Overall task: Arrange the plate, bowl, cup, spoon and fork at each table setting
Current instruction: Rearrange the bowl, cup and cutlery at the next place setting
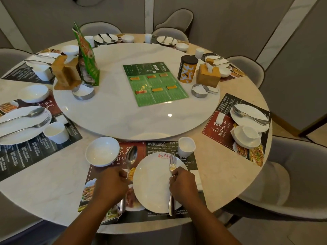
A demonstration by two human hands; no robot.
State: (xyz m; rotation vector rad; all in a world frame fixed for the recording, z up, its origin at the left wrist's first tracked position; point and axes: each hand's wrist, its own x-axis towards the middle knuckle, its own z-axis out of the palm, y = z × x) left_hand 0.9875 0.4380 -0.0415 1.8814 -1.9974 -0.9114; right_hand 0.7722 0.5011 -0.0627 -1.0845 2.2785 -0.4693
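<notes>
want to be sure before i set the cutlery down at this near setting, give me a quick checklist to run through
1. Left hand grips the spoon: ok.
2. Right hand grips the fork: ok.
3. Plate lies on the placemat, middle bare: ok.
4. Bowl stands beyond the plate, to its left: ok.
5. Cup upright, beyond the plate's right edge: ok.
6. Fork touching the plate or just above it: cannot tell.

left hand (111, 184) holds spoon (131, 156), right hand (183, 183) fork (172, 163)
</notes>
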